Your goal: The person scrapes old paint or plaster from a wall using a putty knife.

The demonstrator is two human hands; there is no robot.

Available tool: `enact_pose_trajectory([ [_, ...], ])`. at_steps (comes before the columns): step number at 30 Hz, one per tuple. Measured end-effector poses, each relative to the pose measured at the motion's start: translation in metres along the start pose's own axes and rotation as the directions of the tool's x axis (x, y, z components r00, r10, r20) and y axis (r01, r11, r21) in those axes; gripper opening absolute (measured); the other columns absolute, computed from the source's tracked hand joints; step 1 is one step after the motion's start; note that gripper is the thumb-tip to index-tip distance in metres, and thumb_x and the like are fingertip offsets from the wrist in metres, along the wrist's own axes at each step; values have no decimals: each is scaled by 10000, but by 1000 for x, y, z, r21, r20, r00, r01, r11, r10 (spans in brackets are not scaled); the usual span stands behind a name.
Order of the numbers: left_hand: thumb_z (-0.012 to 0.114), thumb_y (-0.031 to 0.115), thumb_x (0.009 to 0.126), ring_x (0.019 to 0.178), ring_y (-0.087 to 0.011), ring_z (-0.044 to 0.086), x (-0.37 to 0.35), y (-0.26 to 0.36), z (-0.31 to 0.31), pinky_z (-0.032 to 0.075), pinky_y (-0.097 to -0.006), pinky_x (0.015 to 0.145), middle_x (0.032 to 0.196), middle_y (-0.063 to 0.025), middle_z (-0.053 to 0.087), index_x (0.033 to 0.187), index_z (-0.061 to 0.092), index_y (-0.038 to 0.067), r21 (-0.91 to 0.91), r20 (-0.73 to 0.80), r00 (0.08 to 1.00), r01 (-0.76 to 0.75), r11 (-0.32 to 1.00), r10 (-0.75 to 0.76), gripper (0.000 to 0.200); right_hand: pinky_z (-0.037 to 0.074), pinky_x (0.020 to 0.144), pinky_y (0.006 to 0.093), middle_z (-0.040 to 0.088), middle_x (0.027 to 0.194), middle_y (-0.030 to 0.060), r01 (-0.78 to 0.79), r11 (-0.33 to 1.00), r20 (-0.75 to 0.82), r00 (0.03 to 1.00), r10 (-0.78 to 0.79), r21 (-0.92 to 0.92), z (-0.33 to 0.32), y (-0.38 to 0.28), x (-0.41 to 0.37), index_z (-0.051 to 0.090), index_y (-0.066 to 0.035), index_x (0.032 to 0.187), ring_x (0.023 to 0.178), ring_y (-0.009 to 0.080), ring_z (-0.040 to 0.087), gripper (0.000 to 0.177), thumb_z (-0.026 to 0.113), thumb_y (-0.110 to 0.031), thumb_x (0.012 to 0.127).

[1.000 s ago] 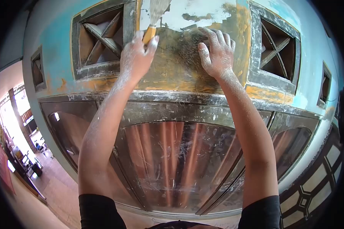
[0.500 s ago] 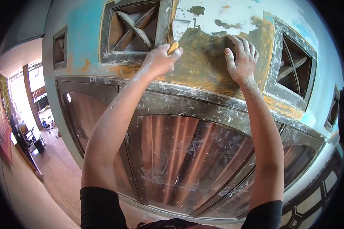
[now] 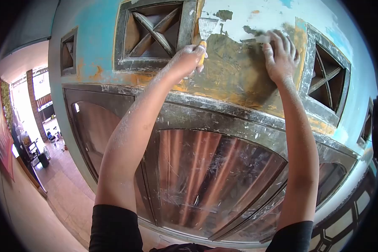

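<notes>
Patchy wall [image 3: 239,75] above glazed doors [image 3: 222,168]. Holds scraper [image 3: 207,30] in left grip [image 3: 193,57], wrapped snugly round handle [image 3: 202,53], upright near window frame [image 3: 188,25]. Spreads right grip [image 3: 283,54] loosely by white paint [image 3: 239,14]; cannot tell contact or hold. Probably calls for shallow angle, even pressure.

Short black sleeves [image 3: 115,229]; bare, dusty forearms [image 3: 147,111] and hands [image 3: 283,62].

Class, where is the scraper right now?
In the head view, upper centre, the scraper is in the left hand, blade up, just right of a large crossed-bar vent.
</notes>
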State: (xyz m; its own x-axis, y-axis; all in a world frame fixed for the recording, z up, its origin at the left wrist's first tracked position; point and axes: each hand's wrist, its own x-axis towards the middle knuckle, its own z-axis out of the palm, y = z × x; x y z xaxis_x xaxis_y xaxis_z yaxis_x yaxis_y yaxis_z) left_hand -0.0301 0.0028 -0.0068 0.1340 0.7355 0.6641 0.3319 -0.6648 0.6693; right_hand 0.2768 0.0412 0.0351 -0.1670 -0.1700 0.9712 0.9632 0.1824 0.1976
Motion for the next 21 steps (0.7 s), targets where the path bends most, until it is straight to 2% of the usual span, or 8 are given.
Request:
enact_pose_trajectory([
  [3,445,479,1075,562,-60,500,-29,-25,34,354,-227,465,704,19,563,1069,590,68,-162,-41,999,-33,986,27,435,174,1223,580,461,1528,40,21,1000,-26,999,-21,11,5,0,-6,527,-286,1435,1492,283,322,512,478,-569,1011],
  [5,444,469,1077,549,-65,480,-27,-20,25,358,-233,465,724,5,574,1075,588,64,-109,32,999,33,994,-29,430,184,1223,571,464,1525,43,41,999,-8,999,-41,-20,2,-3,-7,531,-276,1433,1486,280,333,522,486,-575,1007],
  [7,423,413,1078,566,-112,537,-16,0,12,448,-288,579,685,-15,603,1057,620,55,64,-1,999,33,997,-33,408,203,1225,544,471,1519,45,51,998,-24,998,-52,-25,4,0,-7,552,-256,1414,1473,281,350,524,494,-575,1003],
  [9,420,408,1081,566,-111,537,-1,-5,10,445,-293,576,686,-7,600,1060,620,61,27,36,999,-1,1000,0,401,210,1226,528,478,1514,44,62,998,-36,997,-62,-17,6,1,-7,575,-242,1388,1468,282,356,516,498,-575,1002],
  [11,441,426,1082,565,-69,502,0,-11,24,370,-228,482,746,-18,572,1076,585,56,-117,-18,999,-33,993,31,397,205,1226,533,485,1507,45,73,997,-42,996,-73,-3,6,2,-7,584,-249,1374,1468,284,357,509,506,-580,996],
  [13,449,422,1081,562,-74,498,-12,-11,37,379,-227,494,709,-3,549,1093,589,52,-152,-37,999,-29,988,24,396,202,1226,534,485,1508,47,73,997,-47,996,-73,-9,5,0,-10,586,-255,1369,1468,286,357,501,513,-578,994],
  [16,408,427,1091,569,-68,501,-4,4,19,388,-227,503,718,6,548,1102,599,62,41,-50,999,22,999,-20,411,197,1227,537,482,1512,51,73,997,-57,996,-74,-12,3,-1,-11,590,-265,1359,1471,289,354,484,525,-572,990],
  [21,423,480,1072,593,-49,505,25,22,7,368,-222,494,708,15,542,1139,605,84,27,-32,999,-18,999,19,440,196,1234,539,469,1523,57,60,998,-36,998,-60,-2,1,-4,-15,587,-272,1357,1482,290,339,483,547,-573,981],
])
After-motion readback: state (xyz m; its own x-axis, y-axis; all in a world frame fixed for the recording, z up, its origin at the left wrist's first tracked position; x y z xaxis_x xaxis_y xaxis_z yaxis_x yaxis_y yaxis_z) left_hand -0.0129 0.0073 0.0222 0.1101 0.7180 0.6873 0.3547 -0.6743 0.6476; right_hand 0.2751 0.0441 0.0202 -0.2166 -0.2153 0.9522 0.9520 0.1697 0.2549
